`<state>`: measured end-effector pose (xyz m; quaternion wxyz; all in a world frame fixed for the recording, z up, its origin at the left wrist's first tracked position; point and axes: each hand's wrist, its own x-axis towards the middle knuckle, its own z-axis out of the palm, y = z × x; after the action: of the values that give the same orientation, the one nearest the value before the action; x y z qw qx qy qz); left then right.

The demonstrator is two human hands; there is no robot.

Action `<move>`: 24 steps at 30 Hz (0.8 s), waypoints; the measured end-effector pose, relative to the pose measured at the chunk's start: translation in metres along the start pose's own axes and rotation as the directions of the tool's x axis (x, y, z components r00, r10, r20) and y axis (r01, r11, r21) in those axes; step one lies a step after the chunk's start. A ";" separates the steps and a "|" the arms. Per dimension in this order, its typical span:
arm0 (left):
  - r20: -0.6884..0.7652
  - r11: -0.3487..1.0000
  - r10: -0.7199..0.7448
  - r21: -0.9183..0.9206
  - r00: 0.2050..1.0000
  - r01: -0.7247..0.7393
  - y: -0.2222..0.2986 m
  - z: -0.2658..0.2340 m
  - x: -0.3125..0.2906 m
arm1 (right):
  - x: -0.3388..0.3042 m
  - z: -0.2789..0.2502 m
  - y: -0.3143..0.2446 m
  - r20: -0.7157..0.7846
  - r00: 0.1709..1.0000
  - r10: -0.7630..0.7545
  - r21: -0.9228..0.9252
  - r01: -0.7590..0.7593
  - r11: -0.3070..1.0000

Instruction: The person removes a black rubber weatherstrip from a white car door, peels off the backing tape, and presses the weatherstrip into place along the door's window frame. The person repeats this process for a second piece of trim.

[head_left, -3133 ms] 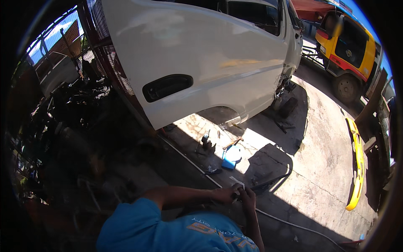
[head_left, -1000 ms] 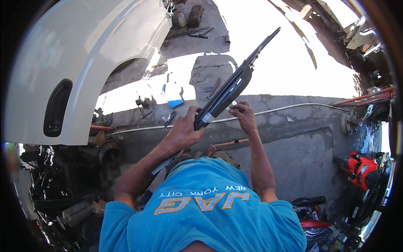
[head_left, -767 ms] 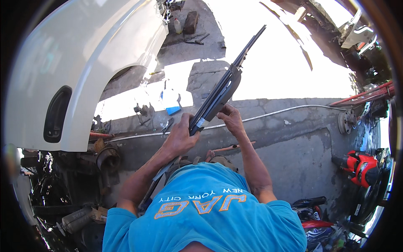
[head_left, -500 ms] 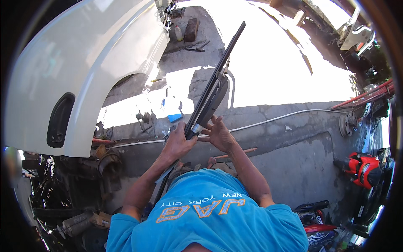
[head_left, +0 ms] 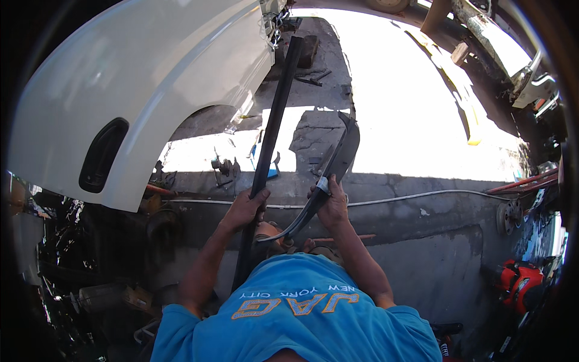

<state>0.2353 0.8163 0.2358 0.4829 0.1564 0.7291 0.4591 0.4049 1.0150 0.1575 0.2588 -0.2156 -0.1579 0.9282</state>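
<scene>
My left hand (head_left: 244, 210) is closed around a long, straight black trim strip (head_left: 274, 120), which stands tilted and runs down past my left side. In my right hand (head_left: 333, 208) is a curved dark grey trim piece (head_left: 345, 151), gripped beside a whitish band (head_left: 324, 184) around it. That piece widens at its upper end and narrows to a thin, bent tail below, near my legs. A gap separates the two pieces at hand height.
A cream vehicle panel (head_left: 60, 102) with a black handle (head_left: 104, 155) fills the left. A white hose (head_left: 416, 195) crosses the concrete floor. At right lie a round metal hub (head_left: 508, 217) and a red and black object (head_left: 520, 285). Dark parts crowd the lower left.
The two trim pieces were close together and are now apart. My right hand, earlier with fingers spread, has closed on the curved piece. The long strip has swung left and stands more upright.
</scene>
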 end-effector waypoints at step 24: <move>-0.135 0.930 -0.024 -0.367 0.991 -0.027 -0.041 -0.127 0.127 | 0.175 -0.029 -0.011 -0.218 0.950 -0.224 -0.602 0.050 0.797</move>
<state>0.0749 0.8144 0.1452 0.4522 0.0318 0.6615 0.5975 0.2880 1.1253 0.0810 0.2656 -0.4011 -0.4154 0.7720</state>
